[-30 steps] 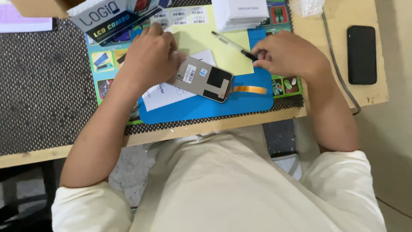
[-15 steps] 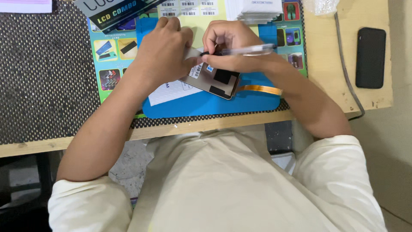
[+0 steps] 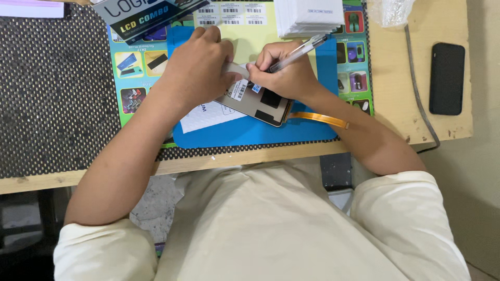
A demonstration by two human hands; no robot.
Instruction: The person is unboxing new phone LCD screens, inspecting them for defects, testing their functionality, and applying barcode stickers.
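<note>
A: Quick pass. Left hand [image 3: 195,65] is pressed down on the upper end of the phone display panel [image 3: 255,101], fingers curled over a pale strip at its edge. Clenched or just resting? Cannot tell, the fingertips are hidden.

B: Right hand [image 3: 284,75]?

A: Closed on a clear ballpoint pen [image 3: 297,52], tip pointing down at the back of the panel, just beside the barcode sticker [image 3: 239,89].

B: Where does the panel sit?

A: Face down, tilted, on the blue work mat [image 3: 250,132], partly over a white paper sheet [image 3: 200,114]. Its orange flex cable [image 3: 319,119] trails right across the mat.

B: Progress?

A: Judging by the pose, marking or writing on the panel's back is in hand. Any ink mark is hidden under the right hand, so how much is done cannot be read. The panel is out of the box and laid flat.

B: Surroundings?

A: Dark printed box [image 3: 148,15] at top left, stack of white cards [image 3: 307,15] at top, yellow label sheet [image 3: 245,28] under the hands, black phone [image 3: 446,78] well apart at right on the wooden bench [image 3: 396,112].
</note>
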